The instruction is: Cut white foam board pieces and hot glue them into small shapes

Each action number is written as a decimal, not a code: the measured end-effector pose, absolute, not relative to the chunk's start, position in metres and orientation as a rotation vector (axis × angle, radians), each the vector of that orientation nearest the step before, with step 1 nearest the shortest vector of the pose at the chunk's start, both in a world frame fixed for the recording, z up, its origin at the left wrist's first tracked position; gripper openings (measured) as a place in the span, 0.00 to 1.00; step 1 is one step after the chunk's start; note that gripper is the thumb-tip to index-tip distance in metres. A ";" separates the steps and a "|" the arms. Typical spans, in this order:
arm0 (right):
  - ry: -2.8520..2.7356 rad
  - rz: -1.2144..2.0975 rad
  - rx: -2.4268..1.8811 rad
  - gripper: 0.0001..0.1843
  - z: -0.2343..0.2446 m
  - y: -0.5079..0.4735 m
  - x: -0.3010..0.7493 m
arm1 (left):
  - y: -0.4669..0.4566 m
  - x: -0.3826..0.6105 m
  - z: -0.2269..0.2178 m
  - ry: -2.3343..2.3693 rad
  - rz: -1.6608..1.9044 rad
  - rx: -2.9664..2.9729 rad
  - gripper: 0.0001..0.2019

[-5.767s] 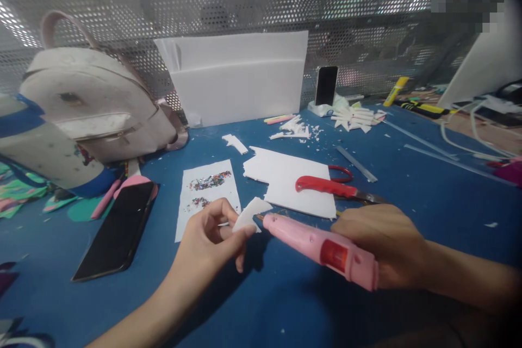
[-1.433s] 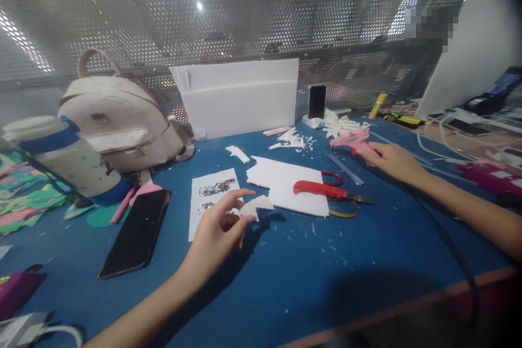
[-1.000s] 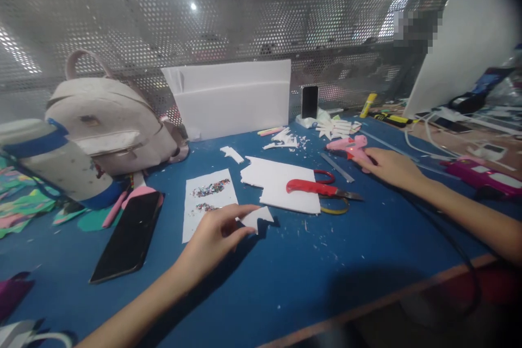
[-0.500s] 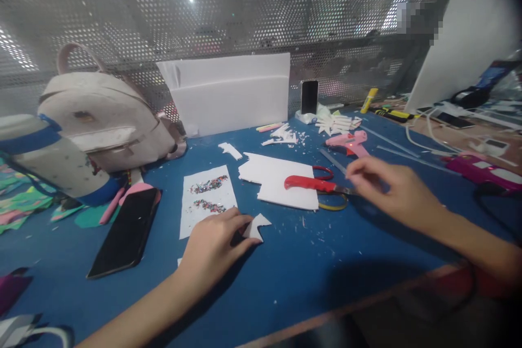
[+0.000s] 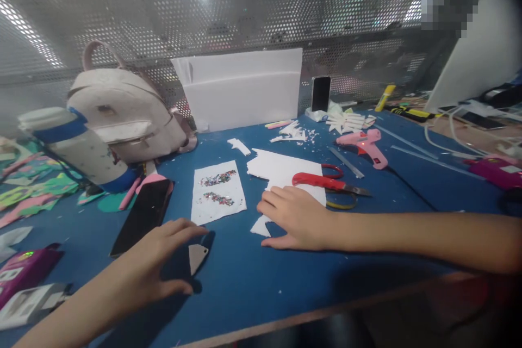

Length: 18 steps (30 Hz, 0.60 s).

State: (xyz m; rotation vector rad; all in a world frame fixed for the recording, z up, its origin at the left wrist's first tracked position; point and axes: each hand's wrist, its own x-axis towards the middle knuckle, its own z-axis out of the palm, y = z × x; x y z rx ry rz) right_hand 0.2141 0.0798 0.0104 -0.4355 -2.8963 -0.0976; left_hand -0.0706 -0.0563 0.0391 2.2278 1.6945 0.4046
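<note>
My left hand (image 5: 163, 255), thumb and fingers spread, is beside a small pale piece with a hole (image 5: 198, 257), which lies or hovers just above the table. My right hand (image 5: 297, 220) rests palm down over a small white foam offcut (image 5: 261, 225), thumb apart from the fingers; part of the offcut is hidden by the hand. Behind this hand lies a larger white foam sheet (image 5: 281, 166) with a red-handled utility knife (image 5: 316, 180) and scissors (image 5: 337, 171) on and by it. Left of it is a white paper (image 5: 218, 217) bearing two strips of colourful sequins.
A black phone (image 5: 142, 217) lies left, near a white-and-blue bottle (image 5: 81, 147) and a pale backpack (image 5: 126, 114). A pink glue gun (image 5: 367, 144) and glue sticks (image 5: 346, 162) lie right. A white foam panel (image 5: 244, 92) stands behind.
My left hand has let go of the white foam offcut and moved left to the small holed piece. My right hand has come left from the knife's blade to the offcut.
</note>
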 end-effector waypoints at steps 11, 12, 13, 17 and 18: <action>-2.981 0.523 -0.152 0.17 0.033 0.090 0.235 | -0.052 -0.038 0.027 1.641 0.348 2.124 0.13; -2.974 0.580 -0.130 0.18 0.035 0.092 0.238 | -0.049 -0.034 0.027 1.604 0.358 2.134 0.15; -2.966 0.627 -0.117 0.20 0.037 0.094 0.241 | -0.046 -0.029 0.026 1.568 0.366 2.146 0.17; -2.951 0.732 -0.144 0.22 0.038 0.102 0.250 | -0.030 -0.017 0.021 1.435 0.414 2.207 0.28; -2.949 0.747 -0.155 0.23 0.038 0.104 0.251 | -0.026 -0.014 0.019 1.394 0.446 2.233 0.30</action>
